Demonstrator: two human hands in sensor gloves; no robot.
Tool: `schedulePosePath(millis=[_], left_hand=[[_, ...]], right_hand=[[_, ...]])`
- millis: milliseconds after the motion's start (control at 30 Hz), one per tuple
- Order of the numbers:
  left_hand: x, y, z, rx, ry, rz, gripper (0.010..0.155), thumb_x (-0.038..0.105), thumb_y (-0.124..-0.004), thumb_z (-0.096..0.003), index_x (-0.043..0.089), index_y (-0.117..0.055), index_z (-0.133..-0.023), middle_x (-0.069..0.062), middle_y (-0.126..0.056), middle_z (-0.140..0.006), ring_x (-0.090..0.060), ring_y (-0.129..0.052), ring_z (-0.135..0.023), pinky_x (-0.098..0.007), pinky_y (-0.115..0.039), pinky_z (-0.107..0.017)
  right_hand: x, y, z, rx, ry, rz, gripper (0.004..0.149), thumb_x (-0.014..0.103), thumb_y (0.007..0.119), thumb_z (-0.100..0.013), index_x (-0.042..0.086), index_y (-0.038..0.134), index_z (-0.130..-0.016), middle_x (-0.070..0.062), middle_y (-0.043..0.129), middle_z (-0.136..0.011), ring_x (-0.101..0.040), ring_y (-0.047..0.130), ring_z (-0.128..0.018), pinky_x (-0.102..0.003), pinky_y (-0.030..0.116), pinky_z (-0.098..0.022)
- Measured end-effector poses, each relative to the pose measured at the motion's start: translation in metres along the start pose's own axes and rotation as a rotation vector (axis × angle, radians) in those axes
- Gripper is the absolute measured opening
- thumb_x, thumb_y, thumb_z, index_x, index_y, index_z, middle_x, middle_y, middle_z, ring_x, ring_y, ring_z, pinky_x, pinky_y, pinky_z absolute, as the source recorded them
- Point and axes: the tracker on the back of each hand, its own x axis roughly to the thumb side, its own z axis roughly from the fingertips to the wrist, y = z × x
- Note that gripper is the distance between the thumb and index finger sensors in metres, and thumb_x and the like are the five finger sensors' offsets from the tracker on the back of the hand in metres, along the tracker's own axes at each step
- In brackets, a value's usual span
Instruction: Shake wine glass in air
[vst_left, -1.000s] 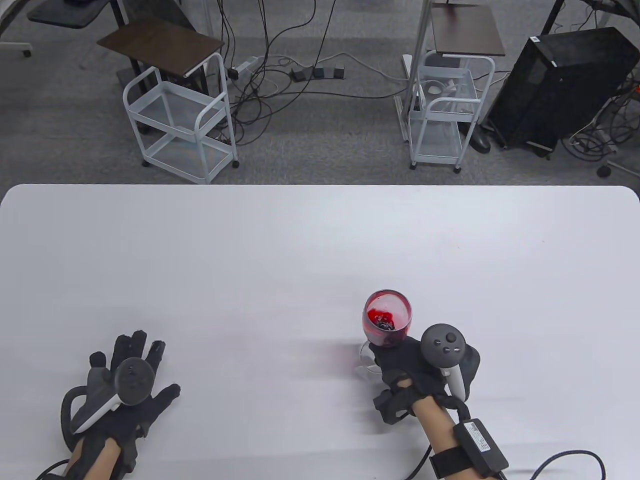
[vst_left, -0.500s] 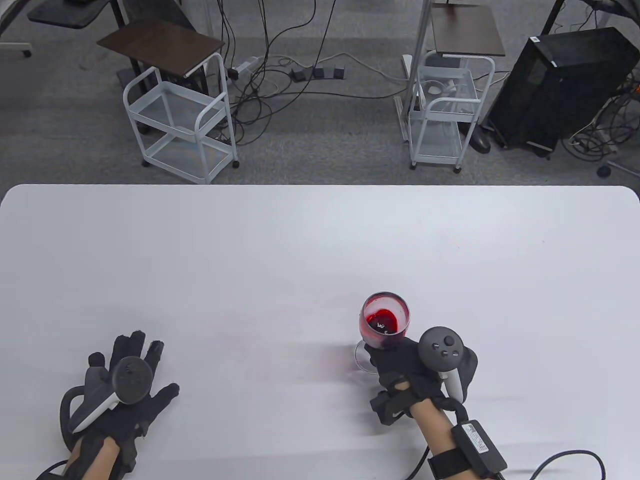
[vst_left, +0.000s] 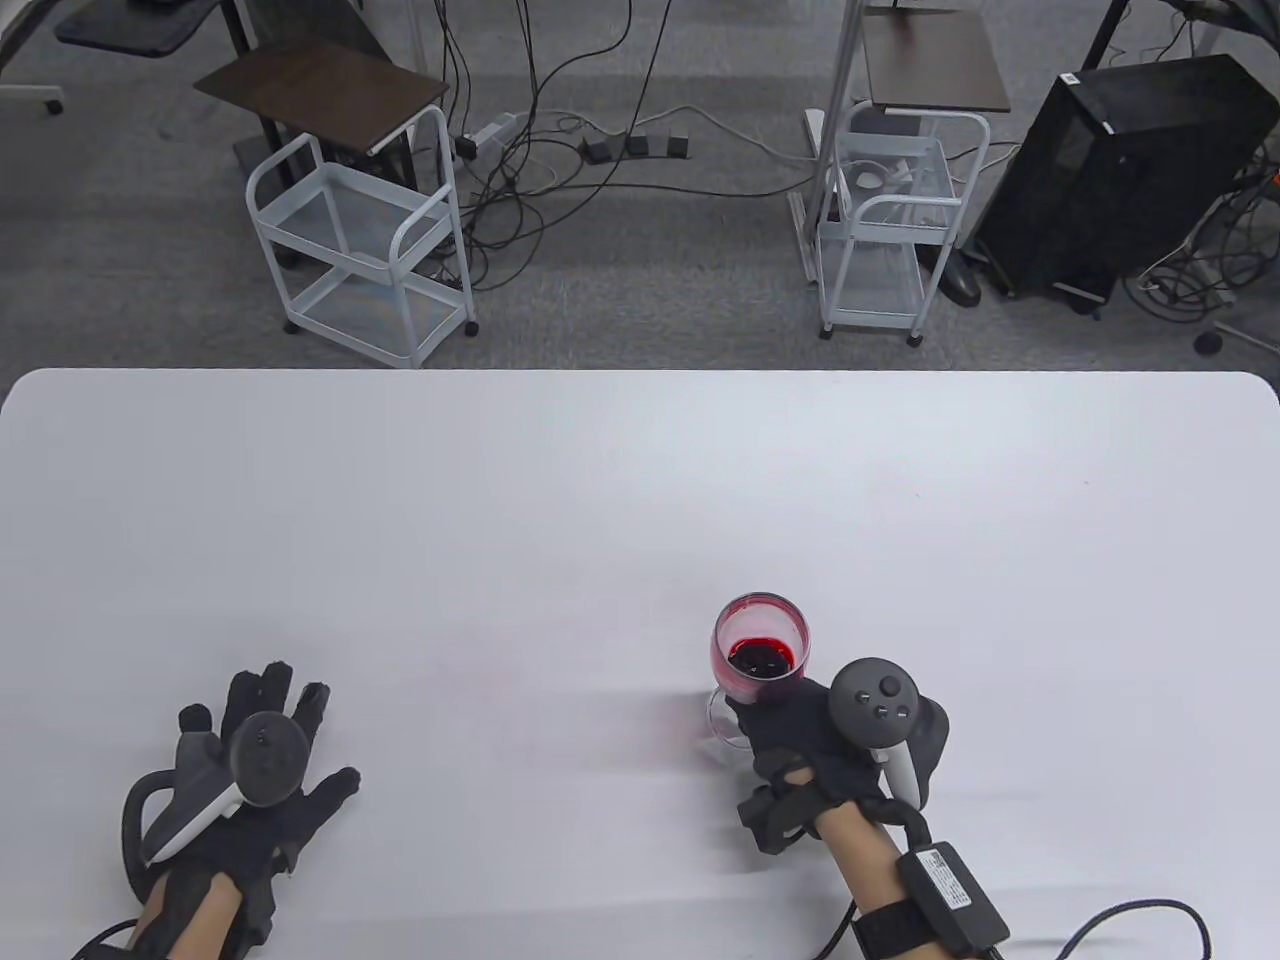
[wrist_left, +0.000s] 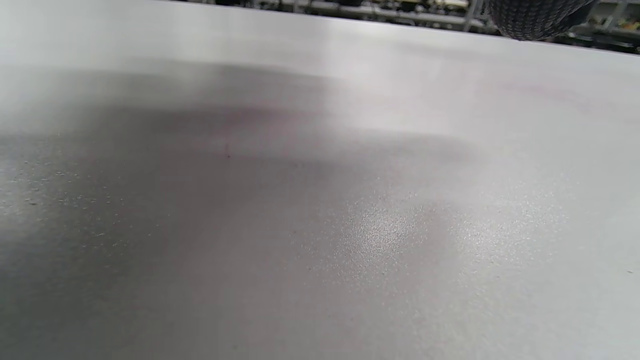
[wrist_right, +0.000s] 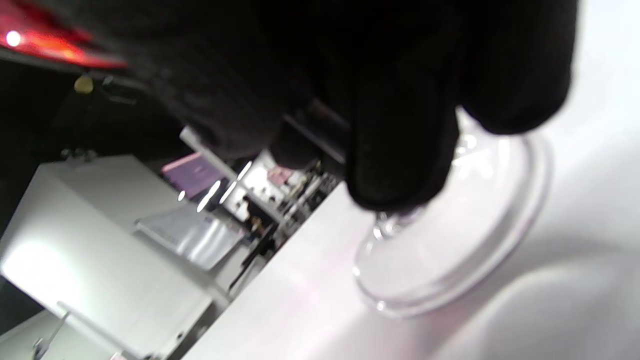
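The right hand (vst_left: 815, 735) grips a wine glass (vst_left: 760, 655) by its stem, fingers wrapped beneath the bowl, just above the white table (vst_left: 600, 480). Red wine sits inside; thin glass looks fragile and top-heavy. The left hand (vst_left: 245, 800) rests flat, fingers spread, holding nothing.

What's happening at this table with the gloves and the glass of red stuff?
A person wearing black sensor gloves is handling a wine glass partly filled with red liquid. Their right hand holds it by the stem, below the bowl, near the front of the white table. In the right wrist view the round foot appears to be off the table. The left hand lies flat with fingers spread, touching nothing else.
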Motion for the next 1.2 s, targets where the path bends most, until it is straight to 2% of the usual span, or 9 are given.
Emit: schedulePosePath(millis=[133,267,400,500,633,767,900,1000,1200], left_hand=[[-0.0005,0.0007,0.0016,0.008,-0.005,0.007,0.089,0.074,-0.067,-0.0463,0.039,-0.024,-0.115,0.005,0.001,-0.122,-0.026,0.0,-0.118,-0.058,0.002,-0.073],[-0.0007,-0.0004,-0.0001,0.0,0.0,0.004,0.089,0.074,-0.067,-0.0462,0.039,-0.024,-0.115,0.005,0.001,-0.122,-0.026,0.0,-0.118,-0.058,0.002,-0.073],[-0.0009,0.0008,0.0012,0.007,-0.004,0.011,0.089,0.074,-0.067,-0.0463,0.039,-0.024,-0.115,0.005,0.001,-0.122,-0.026,0.0,-0.118,-0.058,0.002,-0.073],[-0.0006,0.0001,0.0003,0.002,0.001,0.003,0.089,0.074,-0.067,-0.0462,0.039,-0.023,-0.115,0.005,0.001,-0.122,-0.026,0.001,-0.118,-0.058,0.002,-0.073],[-0.0013,0.0003,0.0015,0.007,-0.005,0.011,0.089,0.074,-0.067,-0.0463,0.039,-0.024,-0.116,0.005,0.001,-0.122,-0.026,0.0,-0.118,-0.058,0.002,-0.073],[-0.0018,-0.0006,0.0009,-0.002,-0.001,0.006,0.089,0.074,-0.067,-0.0462,0.039,-0.024,-0.115,0.005,0.001,-0.122,-0.026,0.0,-0.118,-0.058,0.002,-0.073],[-0.0022,-0.0002,0.0009,0.002,-0.005,0.012,0.089,0.074,-0.067,-0.0463,0.039,-0.023,-0.116,0.005,0.001,-0.122,-0.026,0.0,-0.118,-0.058,0.002,-0.073],[-0.0022,-0.0011,0.0003,-0.004,-0.001,0.008,0.089,0.074,-0.067,-0.0463,0.039,-0.023,-0.115,0.005,0.001,-0.122,-0.026,0.0,-0.118,-0.058,0.002,-0.073],[-0.0025,-0.0005,0.0002,-0.007,-0.001,0.013,0.089,0.074,-0.066,-0.0463,0.039,-0.023,-0.116,0.005,0.001,-0.122,-0.026,0.001,-0.118,-0.058,0.003,-0.073]], right_hand=[[0.0014,0.0035,0.004,0.074,-0.014,0.023,0.042,0.034,0.09,-0.04,0.014,0.092,-0.077,-0.013,0.102,-0.075,-0.027,0.108,-0.041,-0.053,0.083,-0.044],[0.0009,0.001,0.002,0.006,-0.001,0.018,0.042,0.034,0.09,-0.039,0.014,0.092,-0.077,-0.013,0.101,-0.076,-0.027,0.108,-0.042,-0.053,0.083,-0.045],[0.0027,0.0053,0.0049,0.065,-0.029,0.026,0.042,0.034,0.09,-0.04,0.014,0.092,-0.077,-0.013,0.102,-0.075,-0.027,0.108,-0.042,-0.053,0.084,-0.045],[0.0018,0.0004,0.002,-0.011,-0.003,0.021,0.042,0.034,0.09,-0.04,0.014,0.092,-0.077,-0.013,0.101,-0.076,-0.027,0.108,-0.043,-0.053,0.083,-0.045],[0.0025,0.0057,0.0052,0.061,-0.026,0.03,0.042,0.034,0.091,-0.039,0.014,0.092,-0.077,-0.013,0.102,-0.075,-0.027,0.108,-0.042,-0.053,0.084,-0.044],[0.0008,-0.0004,0.0015,-0.014,0.01,0.023,0.042,0.034,0.09,-0.039,0.013,0.092,-0.077,-0.014,0.101,-0.075,-0.027,0.108,-0.042,-0.053,0.083,-0.045],[0.0,0.0055,0.0039,0.061,-0.015,-0.002,0.042,0.034,0.09,-0.04,0.014,0.092,-0.077,-0.013,0.101,-0.076,-0.027,0.108,-0.042,-0.053,0.084,-0.045],[-0.0003,0.0014,0.0012,-0.008,0.013,0.018,0.042,0.034,0.09,-0.04,0.013,0.092,-0.077,-0.014,0.101,-0.076,-0.028,0.108,-0.042,-0.054,0.083,-0.045],[0.0008,0.007,0.0034,0.048,0.002,-0.013,0.043,0.034,0.09,-0.039,0.014,0.092,-0.077,-0.013,0.101,-0.076,-0.027,0.108,-0.042,-0.053,0.084,-0.045]])
